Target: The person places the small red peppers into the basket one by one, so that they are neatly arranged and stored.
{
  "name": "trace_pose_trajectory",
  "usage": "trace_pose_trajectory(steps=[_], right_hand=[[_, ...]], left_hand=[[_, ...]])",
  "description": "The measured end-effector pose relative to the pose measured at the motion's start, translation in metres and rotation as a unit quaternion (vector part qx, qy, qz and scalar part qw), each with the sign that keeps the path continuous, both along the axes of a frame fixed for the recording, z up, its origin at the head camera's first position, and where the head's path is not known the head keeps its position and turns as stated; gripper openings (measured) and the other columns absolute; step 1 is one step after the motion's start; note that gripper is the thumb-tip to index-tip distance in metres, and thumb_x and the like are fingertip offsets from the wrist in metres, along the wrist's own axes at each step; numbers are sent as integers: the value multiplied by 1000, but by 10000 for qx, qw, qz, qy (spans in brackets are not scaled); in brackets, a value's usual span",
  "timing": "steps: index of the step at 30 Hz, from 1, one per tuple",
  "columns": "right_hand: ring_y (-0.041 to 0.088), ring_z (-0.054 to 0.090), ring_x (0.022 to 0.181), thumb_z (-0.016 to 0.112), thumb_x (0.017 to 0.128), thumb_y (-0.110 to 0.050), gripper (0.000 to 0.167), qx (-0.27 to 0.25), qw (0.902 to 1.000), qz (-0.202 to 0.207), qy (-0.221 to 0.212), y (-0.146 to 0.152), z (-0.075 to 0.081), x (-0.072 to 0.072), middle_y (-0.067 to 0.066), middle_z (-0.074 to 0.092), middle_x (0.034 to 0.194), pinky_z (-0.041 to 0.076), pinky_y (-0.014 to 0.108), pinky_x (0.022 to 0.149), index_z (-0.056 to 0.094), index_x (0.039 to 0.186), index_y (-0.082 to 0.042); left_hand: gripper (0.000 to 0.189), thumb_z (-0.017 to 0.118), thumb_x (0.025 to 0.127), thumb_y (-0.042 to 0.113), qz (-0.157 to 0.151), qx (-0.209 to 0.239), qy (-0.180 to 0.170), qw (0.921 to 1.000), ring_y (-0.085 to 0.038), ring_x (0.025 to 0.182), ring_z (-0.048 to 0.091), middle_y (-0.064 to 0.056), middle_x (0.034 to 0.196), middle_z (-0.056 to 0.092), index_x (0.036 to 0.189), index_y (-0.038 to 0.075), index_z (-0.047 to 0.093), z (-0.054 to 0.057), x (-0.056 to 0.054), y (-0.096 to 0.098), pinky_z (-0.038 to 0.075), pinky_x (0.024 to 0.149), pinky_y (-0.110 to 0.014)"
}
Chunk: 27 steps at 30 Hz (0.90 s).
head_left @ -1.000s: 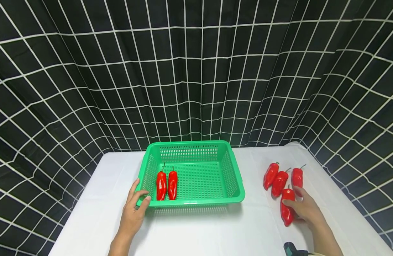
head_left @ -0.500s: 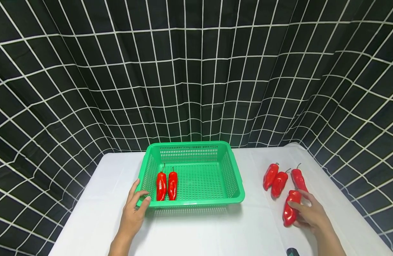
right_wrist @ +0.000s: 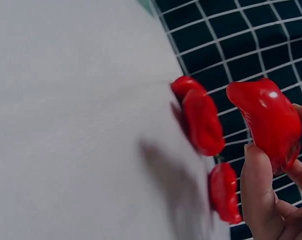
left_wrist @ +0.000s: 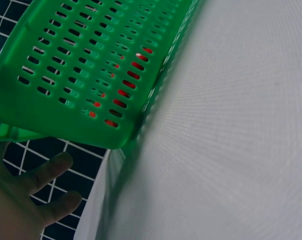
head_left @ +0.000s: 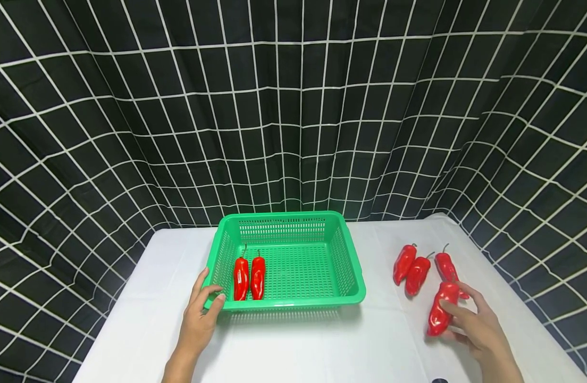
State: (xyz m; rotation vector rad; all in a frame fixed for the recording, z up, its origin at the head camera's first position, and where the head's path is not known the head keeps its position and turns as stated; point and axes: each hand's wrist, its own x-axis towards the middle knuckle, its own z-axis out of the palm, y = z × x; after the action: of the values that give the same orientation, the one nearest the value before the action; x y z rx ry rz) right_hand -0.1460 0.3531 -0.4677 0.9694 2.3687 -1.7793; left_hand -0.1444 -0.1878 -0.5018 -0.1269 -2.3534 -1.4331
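My right hand point(head_left: 480, 325) grips a red pepper point(head_left: 442, 311) between thumb and fingers. Its shadow falls on the white cloth in the right wrist view, where the held pepper point(right_wrist: 271, 120) hangs clear of the surface. Beyond it lie three more red peppers: one at the left point(head_left: 404, 264), one beside it point(head_left: 418, 275), and one point(head_left: 445, 266) partly behind the held one. At the front left corner of a green basket point(head_left: 293, 303), my left hand point(head_left: 199, 314) holds the rim, with thumb and index finger over it. Two red peppers point(head_left: 241, 278) lie side by side inside, along the left.
A white cloth point(head_left: 322, 346) covers the table. Black curtain with a white grid point(head_left: 293, 133) hangs behind it and along both sides. The basket's perforated wall point(left_wrist: 65, 75) fills the upper left wrist view.
My right hand has moved a little right with its pepper, which has tilted. The pepper behind it has swung round, its lower end now farther right. Left hand and basket have stayed put.
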Motion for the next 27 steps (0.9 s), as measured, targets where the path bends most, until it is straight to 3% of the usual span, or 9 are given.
trace_pose_trajectory(steps=[9, 16, 22, 27], right_hand=[[17, 64, 76, 75, 84, -40, 102, -174, 9994, 0, 293, -5, 21, 11, 27, 37, 136, 56, 42, 67, 5, 156, -28], [12, 64, 75, 78, 81, -40, 102, -154, 9988, -55, 469, -9, 34, 20, 11, 56, 116, 56, 41, 68, 8, 155, -35], [4, 59, 76, 78, 79, -45, 103, -239, 9984, -44, 501, -12, 42, 31, 15, 47, 129, 56, 43, 71, 6, 153, -40], [-1, 53, 80, 77, 79, -46, 103, -403, 9976, -43, 562, -14, 45, 36, 19, 30, 146, 55, 45, 72, 4, 152, -45]], left_hand=[[15, 60, 96, 17, 55, -52, -17, 10000, -35, 140, 23, 2, 155, 26, 107, 8, 64, -1, 0, 1, 25, 102, -64], [16, 60, 96, 18, 107, -76, 11, 9999, -34, 139, 24, 3, 155, 26, 108, 7, 64, -1, 0, 1, 26, 102, -62], [17, 60, 97, 19, 104, -72, -11, 9999, -35, 139, 23, 2, 155, 26, 108, 7, 64, -1, 0, 0, 25, 102, -63], [17, 60, 97, 19, 104, -99, -34, 9999, -36, 139, 24, 2, 155, 26, 108, 7, 64, 0, 0, 0, 26, 101, -64]])
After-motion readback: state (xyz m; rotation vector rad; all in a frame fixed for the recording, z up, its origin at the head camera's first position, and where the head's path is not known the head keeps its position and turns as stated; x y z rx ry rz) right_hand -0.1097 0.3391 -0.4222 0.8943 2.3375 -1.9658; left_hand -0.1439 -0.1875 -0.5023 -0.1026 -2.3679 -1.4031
